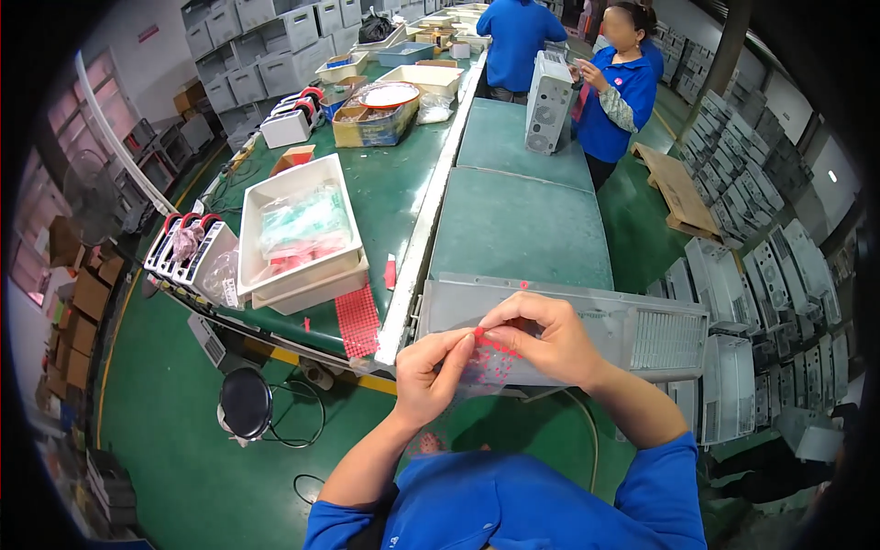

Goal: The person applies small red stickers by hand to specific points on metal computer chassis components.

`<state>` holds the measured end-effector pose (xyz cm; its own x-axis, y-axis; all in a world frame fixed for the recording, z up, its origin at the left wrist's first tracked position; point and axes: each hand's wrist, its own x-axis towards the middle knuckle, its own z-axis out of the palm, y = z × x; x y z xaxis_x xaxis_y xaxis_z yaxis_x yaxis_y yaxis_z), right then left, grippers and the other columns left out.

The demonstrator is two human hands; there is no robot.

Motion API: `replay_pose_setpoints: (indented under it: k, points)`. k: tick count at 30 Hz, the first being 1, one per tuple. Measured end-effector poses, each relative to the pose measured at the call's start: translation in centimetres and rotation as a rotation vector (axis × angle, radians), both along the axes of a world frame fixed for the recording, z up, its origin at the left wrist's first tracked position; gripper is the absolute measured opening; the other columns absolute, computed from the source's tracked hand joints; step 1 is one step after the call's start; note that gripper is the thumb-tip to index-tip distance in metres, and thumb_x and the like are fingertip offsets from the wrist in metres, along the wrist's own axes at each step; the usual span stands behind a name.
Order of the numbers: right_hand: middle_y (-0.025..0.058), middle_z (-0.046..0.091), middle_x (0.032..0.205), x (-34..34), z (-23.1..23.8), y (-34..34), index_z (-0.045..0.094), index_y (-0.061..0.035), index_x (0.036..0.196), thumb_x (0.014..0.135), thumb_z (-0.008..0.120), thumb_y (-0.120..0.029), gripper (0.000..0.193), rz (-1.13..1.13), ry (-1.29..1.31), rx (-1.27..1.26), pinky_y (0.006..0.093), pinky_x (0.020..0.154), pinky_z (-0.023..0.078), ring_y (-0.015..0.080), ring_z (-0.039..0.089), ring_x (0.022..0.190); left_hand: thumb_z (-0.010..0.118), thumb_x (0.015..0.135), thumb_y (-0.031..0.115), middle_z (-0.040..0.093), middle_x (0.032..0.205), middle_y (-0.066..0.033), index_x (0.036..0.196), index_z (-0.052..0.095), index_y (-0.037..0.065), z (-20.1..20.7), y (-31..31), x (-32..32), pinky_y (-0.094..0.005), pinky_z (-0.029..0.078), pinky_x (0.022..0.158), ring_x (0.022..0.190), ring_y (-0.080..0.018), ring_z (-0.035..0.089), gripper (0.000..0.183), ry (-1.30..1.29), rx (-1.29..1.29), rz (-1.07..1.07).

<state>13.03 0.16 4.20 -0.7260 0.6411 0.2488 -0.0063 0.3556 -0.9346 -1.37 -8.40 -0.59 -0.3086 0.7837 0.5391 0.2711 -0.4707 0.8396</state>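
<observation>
In front of me, my left hand [431,374] and my right hand [548,341] meet with fingertips pinched together. Between them hangs a clear sheet of small red stickers [492,368], partly bare of dots. Both thumbs and forefingers close on its upper edge; whether one sticker is being peeled there is too small to tell. Beneath the hands lies a grey metal computer case [600,316], on its side, with a slotted grille at its right end. One red dot [524,285] sits at the case's far edge.
Left of the case, a white tray [345,197] holds plastic bags, with a red sticker sheet [357,321] beside it. Ahead, two people in blue work by an upright case [548,103]. Stacked cases [729,284] line the right; a black round stool [246,403] stands at lower left.
</observation>
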Motion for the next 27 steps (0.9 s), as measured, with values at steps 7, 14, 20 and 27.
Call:
replay_pose_setpoints:
  k: [7, 14, 20, 27]
  points:
    - [0.0052, 0.059, 0.079, -0.3, 0.1, -0.6, 0.061, -0.0025, 0.084, 0.078, 0.06, -0.004, 0.007, -0.085, 0.033, 0.35, 0.0231, 0.054, 0.043, 0.0103, 0.054, 0.062, 0.058, 0.077, 0.0, 0.06, 0.066, -0.0077, 0.087, 0.063, -0.001, -0.1, -0.3, 0.1, -0.0236, 0.041, 0.051, 0.055, -0.0125, 0.055, 0.011, 0.061, -0.022, 0.04]
    - [0.0056, 0.056, 0.074, -0.4, 0.7, -1.2, 0.058, -0.001, 0.081, 0.077, 0.06, -0.005, 0.006, -0.109, -0.064, 0.278, 0.0235, 0.051, 0.043, 0.0114, 0.053, 0.057, 0.059, 0.076, 0.0, 0.06, 0.065, -0.0081, 0.085, 0.063, 0.0, -0.3, -0.2, 0.2, -0.025, 0.042, 0.051, 0.054, -0.0157, 0.055, 0.01, 0.096, 0.025, 0.062]
    - [0.0069, 0.056, 0.078, -0.6, -0.5, -1.8, 0.057, 0.0004, 0.082, 0.073, 0.061, 0.003, 0.011, -0.188, -0.01, 0.524, 0.0241, 0.05, 0.044, 0.0119, 0.054, 0.06, 0.056, 0.079, -0.001, 0.063, 0.071, -0.0074, 0.086, 0.063, -0.004, -0.6, -0.2, 0.1, -0.0198, 0.044, 0.054, 0.06, -0.0082, 0.058, 0.01, 0.122, 0.017, 0.045]
    - [0.0112, 0.056, 0.079, -1.2, -2.5, -1.7, 0.054, 0.0035, 0.086, 0.062, 0.061, 0.001, 0.025, -0.284, 0.058, 1.216, 0.0277, 0.048, 0.046, 0.0214, 0.057, 0.061, 0.056, 0.078, -0.001, 0.062, 0.068, -0.009, 0.084, 0.062, -0.004, -0.5, 0.0, 0.1, -0.0234, 0.045, 0.054, 0.059, -0.014, 0.059, 0.009, 0.062, 0.002, 0.02]
